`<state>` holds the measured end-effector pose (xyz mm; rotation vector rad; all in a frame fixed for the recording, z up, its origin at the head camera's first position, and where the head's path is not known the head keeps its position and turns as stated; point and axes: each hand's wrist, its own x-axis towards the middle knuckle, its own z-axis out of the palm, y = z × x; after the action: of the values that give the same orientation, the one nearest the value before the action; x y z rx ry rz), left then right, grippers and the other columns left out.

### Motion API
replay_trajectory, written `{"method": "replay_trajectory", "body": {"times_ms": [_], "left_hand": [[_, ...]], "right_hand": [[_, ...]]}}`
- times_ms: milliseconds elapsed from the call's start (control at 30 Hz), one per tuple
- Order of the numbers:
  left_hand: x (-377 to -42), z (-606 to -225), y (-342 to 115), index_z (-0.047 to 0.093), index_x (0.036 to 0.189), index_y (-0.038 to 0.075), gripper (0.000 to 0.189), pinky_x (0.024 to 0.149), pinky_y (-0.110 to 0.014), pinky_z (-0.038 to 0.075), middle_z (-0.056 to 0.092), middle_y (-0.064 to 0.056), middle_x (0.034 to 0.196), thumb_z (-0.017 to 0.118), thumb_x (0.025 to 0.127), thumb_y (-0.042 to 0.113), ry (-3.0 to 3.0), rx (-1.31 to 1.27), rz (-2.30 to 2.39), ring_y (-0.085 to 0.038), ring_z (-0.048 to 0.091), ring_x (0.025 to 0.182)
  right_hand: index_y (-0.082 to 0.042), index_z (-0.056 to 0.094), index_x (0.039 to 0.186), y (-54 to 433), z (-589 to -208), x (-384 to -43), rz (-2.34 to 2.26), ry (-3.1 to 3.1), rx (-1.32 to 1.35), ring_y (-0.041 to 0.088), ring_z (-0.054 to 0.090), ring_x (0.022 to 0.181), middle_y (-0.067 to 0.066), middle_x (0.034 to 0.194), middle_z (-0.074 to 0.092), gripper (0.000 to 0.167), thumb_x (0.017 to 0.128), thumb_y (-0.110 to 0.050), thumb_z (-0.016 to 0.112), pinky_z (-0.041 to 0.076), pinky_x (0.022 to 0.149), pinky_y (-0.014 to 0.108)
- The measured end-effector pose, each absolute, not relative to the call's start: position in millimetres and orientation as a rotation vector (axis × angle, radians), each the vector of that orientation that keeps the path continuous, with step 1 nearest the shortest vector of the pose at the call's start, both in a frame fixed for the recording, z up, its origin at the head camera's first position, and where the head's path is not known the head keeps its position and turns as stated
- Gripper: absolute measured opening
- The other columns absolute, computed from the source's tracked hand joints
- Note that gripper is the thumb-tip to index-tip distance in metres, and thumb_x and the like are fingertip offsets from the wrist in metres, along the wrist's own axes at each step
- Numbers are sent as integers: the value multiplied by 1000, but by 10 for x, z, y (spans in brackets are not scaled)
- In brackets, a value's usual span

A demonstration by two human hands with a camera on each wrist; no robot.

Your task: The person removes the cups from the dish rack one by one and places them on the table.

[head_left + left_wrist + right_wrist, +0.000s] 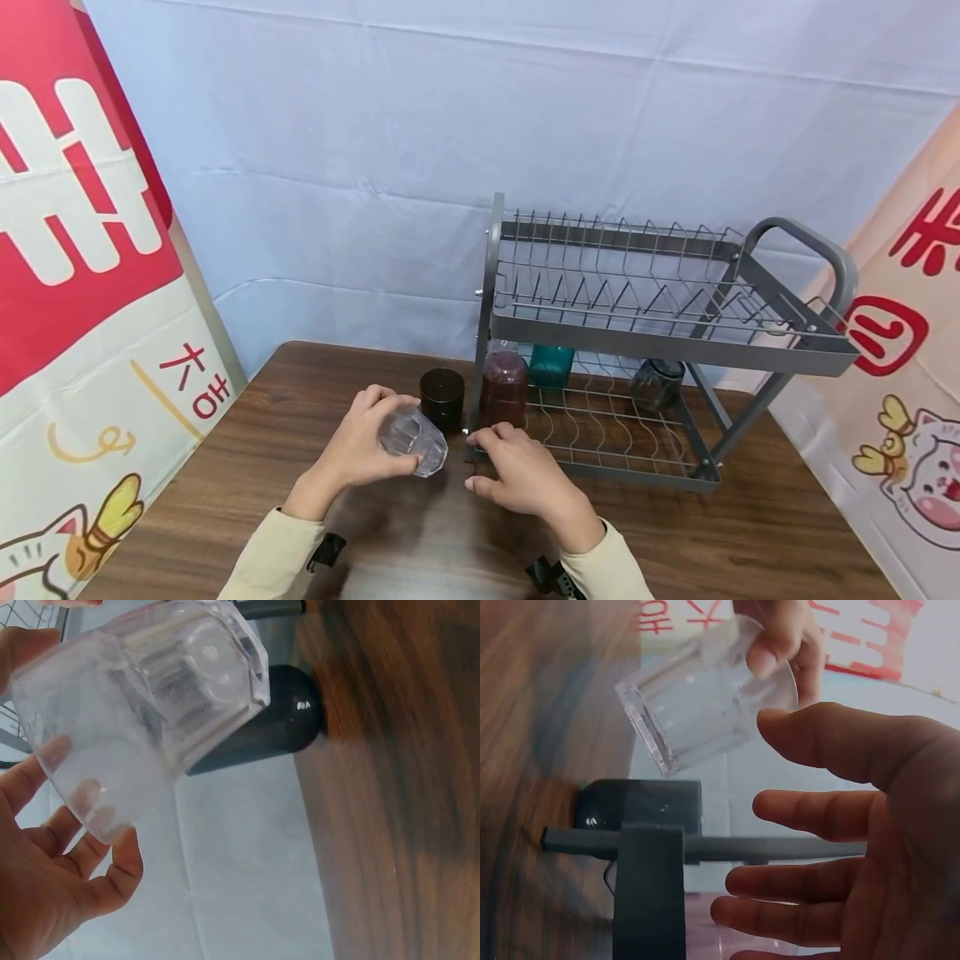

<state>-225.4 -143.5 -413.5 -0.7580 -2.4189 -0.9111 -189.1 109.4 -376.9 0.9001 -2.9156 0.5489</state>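
A clear faceted plastic cup is in my left hand, whose thumb and fingers grip it around the rim end. The cup is tilted, its thick base pointing away from the palm, as the left wrist view shows. My right hand is beside the front left corner of the dish rack, fingers spread and nothing between them. In the right wrist view its thumb overlaps the edge of the clear cup. Just behind the cup stands a dark cup on the table.
On the rack's lower shelf are a pinkish cup at the left, a teal cup behind it and a dark glass cup at the right. The upper tier has wire plate slots. A pale cloth hangs behind the wooden table.
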Motion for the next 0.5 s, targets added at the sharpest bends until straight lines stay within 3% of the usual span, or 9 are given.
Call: {"method": "replay_trajectory", "body": {"times_ms": [200,500], "left_hand": [[-2336,-4107,-1460,64,111,23,62,69,-35,43,48,3,99,80,53,37,-2484,-699,-848,-17,42,94],[-2469,-4094,-1507,65,111,20,61,68,-39,42,48,-1,100,81,54,33,-2589,-557,-820,-24,43,93]], "right_hand": [[-14,59,117,1000,-3790,-1900,419,-2935,927,27,55,92,8,105,55,45,80,-37,71,47,69,46],[-15,58,120,892,-3776,-1959,444,-2949,967,25,55,96,6,109,55,46,81,-37,70,47,74,42]]}}
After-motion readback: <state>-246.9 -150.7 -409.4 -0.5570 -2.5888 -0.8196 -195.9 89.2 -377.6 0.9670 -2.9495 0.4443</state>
